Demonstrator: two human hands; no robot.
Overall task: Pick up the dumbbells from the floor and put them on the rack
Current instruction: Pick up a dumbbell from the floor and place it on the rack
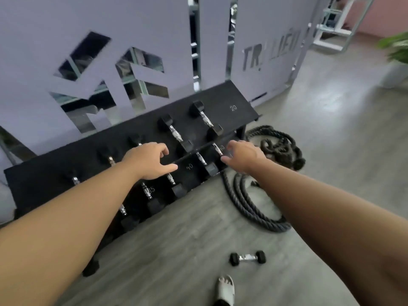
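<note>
One dumbbell (247, 258) lies on the floor (187, 244) just ahead of our foot (225, 287), small, hex ends black, chrome handle between them; we judge it light enough for one hand, stiff, unlikely to roll, best taken round the bare middle of the handle. The rack (238, 100) stands beyond, both shelves carrying dumbbells, with a free spot by the 20 mark. Our left hand (149, 161) and right hand (242, 155) hover over the rack, fingers spread, holding nothing. A coiled rope (254, 204) sits beside the rack
</note>
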